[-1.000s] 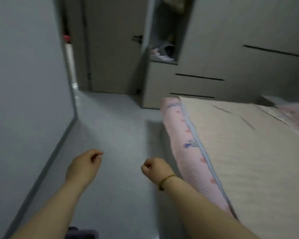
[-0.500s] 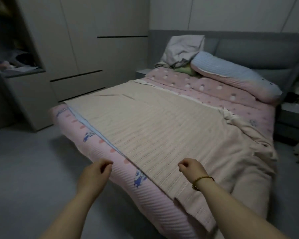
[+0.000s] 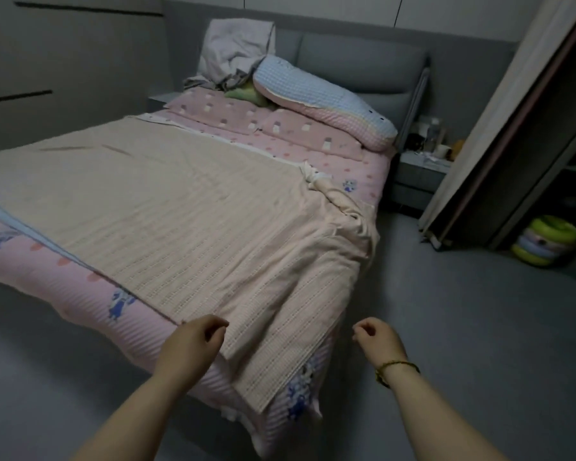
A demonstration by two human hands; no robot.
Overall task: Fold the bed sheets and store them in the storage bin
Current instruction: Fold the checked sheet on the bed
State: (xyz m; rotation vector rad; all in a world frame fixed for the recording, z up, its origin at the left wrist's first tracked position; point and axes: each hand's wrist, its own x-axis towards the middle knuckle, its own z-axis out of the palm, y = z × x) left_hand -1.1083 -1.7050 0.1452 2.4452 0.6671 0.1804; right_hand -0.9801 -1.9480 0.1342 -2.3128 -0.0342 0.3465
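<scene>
beige waffle sheet [image 3: 187, 207] lies spread over the pink quilt [image 3: 64, 281], corner hanging off the foot where we can grab it | our left hand [image 3: 193, 342] hovers at that edge, right hand [image 3: 378, 341] over the floor [image 3: 446, 327], 2 loose empty curls | storage bin not in view

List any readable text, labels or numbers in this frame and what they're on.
No text can be read.
The pink bed sheet shows only blue cartoon figures and spots, no lettering.
The beige blanket shows no label.
The bottles on the nightstand are too small and blurred to read.
</scene>
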